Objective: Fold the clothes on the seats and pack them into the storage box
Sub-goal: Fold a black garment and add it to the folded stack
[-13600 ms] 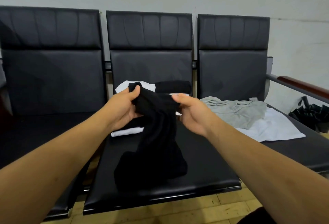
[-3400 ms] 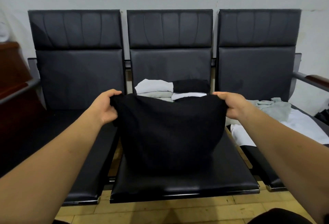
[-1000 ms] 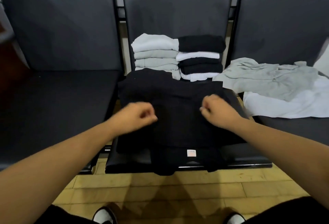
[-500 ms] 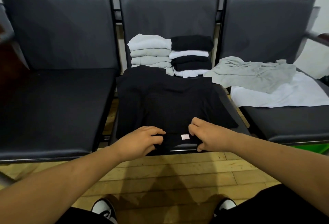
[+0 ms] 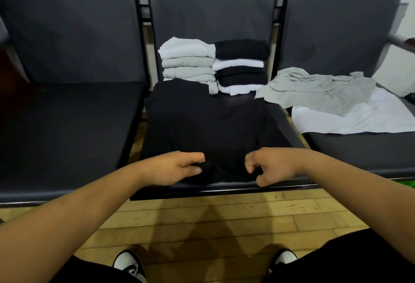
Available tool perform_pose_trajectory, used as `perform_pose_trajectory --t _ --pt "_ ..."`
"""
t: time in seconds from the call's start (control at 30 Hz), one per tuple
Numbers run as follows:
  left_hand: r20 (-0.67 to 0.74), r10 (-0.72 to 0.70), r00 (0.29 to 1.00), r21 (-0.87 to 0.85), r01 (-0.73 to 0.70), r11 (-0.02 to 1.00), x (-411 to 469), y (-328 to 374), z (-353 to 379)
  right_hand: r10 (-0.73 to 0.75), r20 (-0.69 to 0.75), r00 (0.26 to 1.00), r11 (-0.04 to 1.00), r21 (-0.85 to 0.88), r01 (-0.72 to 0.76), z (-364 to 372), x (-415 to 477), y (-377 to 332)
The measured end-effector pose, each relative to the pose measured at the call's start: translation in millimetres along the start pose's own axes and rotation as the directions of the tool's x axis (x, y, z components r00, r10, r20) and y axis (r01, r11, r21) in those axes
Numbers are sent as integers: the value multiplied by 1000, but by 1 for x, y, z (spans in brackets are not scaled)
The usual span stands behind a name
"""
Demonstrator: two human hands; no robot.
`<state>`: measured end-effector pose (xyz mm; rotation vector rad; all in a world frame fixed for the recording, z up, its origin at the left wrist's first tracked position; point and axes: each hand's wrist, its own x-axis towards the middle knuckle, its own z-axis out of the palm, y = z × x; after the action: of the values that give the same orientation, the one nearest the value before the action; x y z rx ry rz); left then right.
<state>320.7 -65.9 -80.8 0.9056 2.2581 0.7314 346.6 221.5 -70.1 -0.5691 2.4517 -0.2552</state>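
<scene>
The left hand point(image 5: 173, 168) and right hand point(image 5: 274, 165) pinch the black shirt point(image 5: 202, 125) at the seat point(image 5: 224, 187) edge.

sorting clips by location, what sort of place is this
Likely a waiting area or lobby rather than a home: a row of identical black padded seats, joined side by side on a shared metal frame, standing on a bare wooden plank floor.
</scene>
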Motion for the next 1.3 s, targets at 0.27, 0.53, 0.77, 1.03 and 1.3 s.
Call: perform_pose_trajectory --t 0.27,0.53,0.77,1.03,1.3 --pt "-185 -141 973 -393 59 918 11 -7 -13 61 -90 994 907 421 -17 -28 8 13" --pt "-296 -486 822 -395 358 846 23 -25 -7 353 -246 903 859 467 -208 -3 36 51" --pt "-510 -664 548 -358 566 742 20 -70 -38 -28 -662 749 995 55 86 22 55 -34" --pt "-564 -639 523 -353 547 759 38 -80 -35 -104 -375 921 989 -140 55 70 84 -57" --pt "-473 -664 579 -422 513 748 26 -69 -62 30 -443 896 997 77 5 -7 123 -56"
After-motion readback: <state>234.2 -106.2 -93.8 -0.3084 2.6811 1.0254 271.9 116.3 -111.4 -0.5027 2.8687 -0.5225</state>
